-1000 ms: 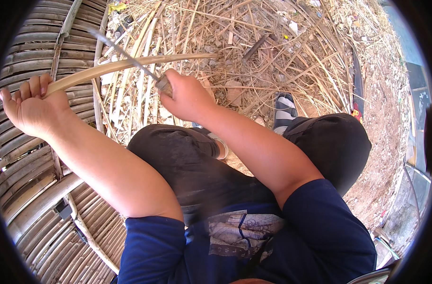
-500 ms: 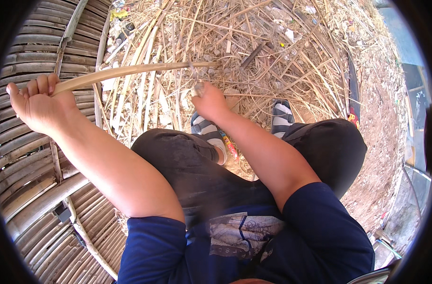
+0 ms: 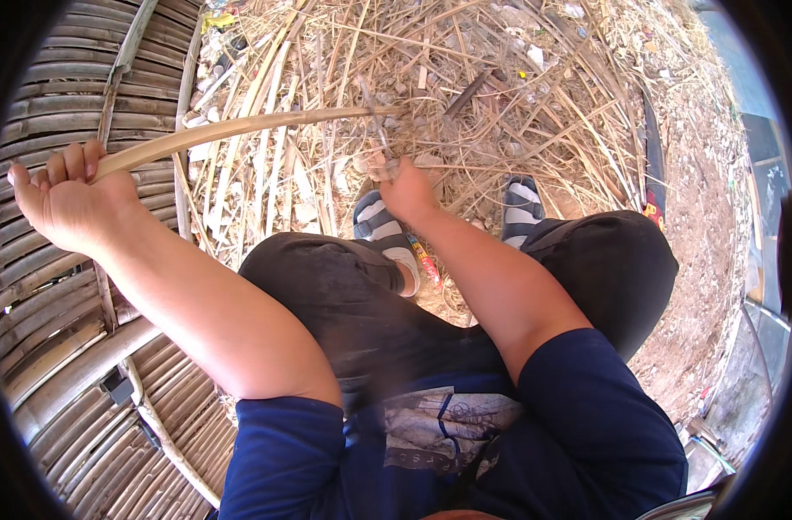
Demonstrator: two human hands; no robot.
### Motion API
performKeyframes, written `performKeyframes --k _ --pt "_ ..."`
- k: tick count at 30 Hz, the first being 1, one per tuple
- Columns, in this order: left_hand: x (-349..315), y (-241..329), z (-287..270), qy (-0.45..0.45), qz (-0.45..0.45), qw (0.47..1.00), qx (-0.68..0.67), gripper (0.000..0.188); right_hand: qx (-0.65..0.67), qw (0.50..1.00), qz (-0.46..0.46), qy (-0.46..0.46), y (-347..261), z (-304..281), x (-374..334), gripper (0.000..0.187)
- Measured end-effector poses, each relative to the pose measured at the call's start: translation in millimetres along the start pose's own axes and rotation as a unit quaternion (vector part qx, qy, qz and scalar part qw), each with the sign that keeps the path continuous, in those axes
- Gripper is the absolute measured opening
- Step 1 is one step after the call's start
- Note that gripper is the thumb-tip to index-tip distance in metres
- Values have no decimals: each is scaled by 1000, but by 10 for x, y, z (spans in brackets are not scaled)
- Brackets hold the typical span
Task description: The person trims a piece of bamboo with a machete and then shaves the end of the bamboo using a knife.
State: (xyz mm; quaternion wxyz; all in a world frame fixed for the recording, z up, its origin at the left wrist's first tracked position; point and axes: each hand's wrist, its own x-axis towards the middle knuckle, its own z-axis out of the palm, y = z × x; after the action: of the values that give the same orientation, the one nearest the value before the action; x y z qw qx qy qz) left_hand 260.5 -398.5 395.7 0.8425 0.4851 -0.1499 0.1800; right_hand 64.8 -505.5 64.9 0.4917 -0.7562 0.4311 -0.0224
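My left hand [image 3: 79, 195] is closed around one end of a long, pale bamboo strip [image 3: 231, 130], raised at the left. From there the strip runs to the right with a slight curve, its far end close to the littered ground. My right hand [image 3: 406, 191] is closed on the handle of a knife [image 3: 382, 139], just in front of my left foot. The knife's thin, motion-smeared blade points away from me and crosses the strip near its far end. Whether the edge bites into the strip I cannot tell.
A bamboo slat wall [image 3: 49, 286] stands close along my left. Bamboo splints and shavings [image 3: 543, 113] cover the ground ahead. My sandalled feet [image 3: 378, 218] rest apart; a long dark tool [image 3: 652, 156] with a red-and-yellow end lies right of them. A red wrapper [image 3: 426, 262] lies between.
My right hand has slid to the right and slightly nearer me along the strip, with the knife. The left hand keeps its hold and has barely moved.
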Motion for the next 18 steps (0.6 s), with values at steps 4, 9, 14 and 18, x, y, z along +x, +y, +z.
performKeyframes --k 4,9,14,18 --pt "-24 -7 66 -36 3 999 -24 35 15 998 -53 12 -455 -232 -80 36" --pt "-46 8 115 -66 -1 997 -40 33 181 946 -267 -32 -1307 -341 -395 31" --pt "-48 17 56 -28 -4 999 -25 33 77 966 -241 -56 -1107 -254 -397 36" --pt "-1 -10 7 12 -5 1000 -2 35 83 990 -112 28 -203 126 -175 35"
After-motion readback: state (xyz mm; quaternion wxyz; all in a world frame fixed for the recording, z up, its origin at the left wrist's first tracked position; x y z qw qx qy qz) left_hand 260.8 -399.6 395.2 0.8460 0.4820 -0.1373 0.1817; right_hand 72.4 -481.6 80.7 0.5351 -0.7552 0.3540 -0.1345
